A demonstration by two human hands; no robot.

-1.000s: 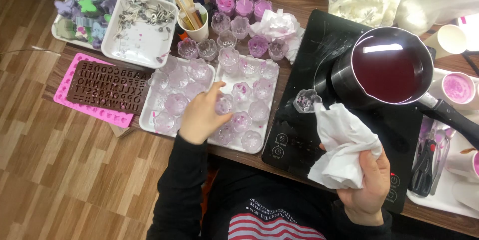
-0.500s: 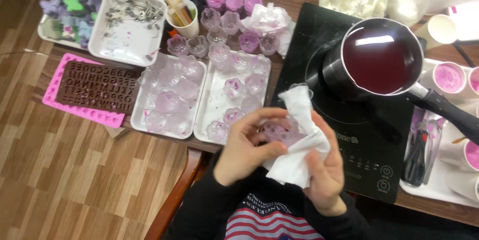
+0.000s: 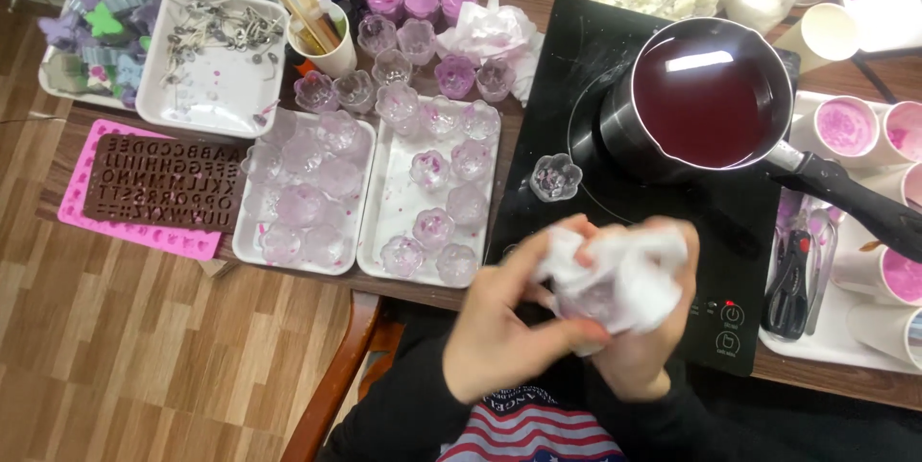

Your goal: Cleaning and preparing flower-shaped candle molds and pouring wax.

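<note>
My left hand [image 3: 504,332] and my right hand [image 3: 639,366] meet in front of my chest, just below the table's near edge. Between them is a crumpled white tissue [image 3: 629,270], pressed around a small clear flower-shaped cup [image 3: 588,301] with purple stains. The tissue hides most of the cup. My left hand's fingers curl around the cup from the left. My right hand grips the tissue from below and behind. Both hands are blurred.
Two white trays [image 3: 389,231] of clear flower cups lie to the left. A black cooktop [image 3: 595,68] carries a pot of dark purple liquid [image 3: 711,102] and one clear cup [image 3: 557,177]. There is a pink letter mould [image 3: 144,231], a dish of wick tabs [image 3: 206,102] and paper cups [image 3: 845,126].
My left hand took a clear cup off the tray and brought it to the tissue. Both hands now close around it, lower and further right in view.
</note>
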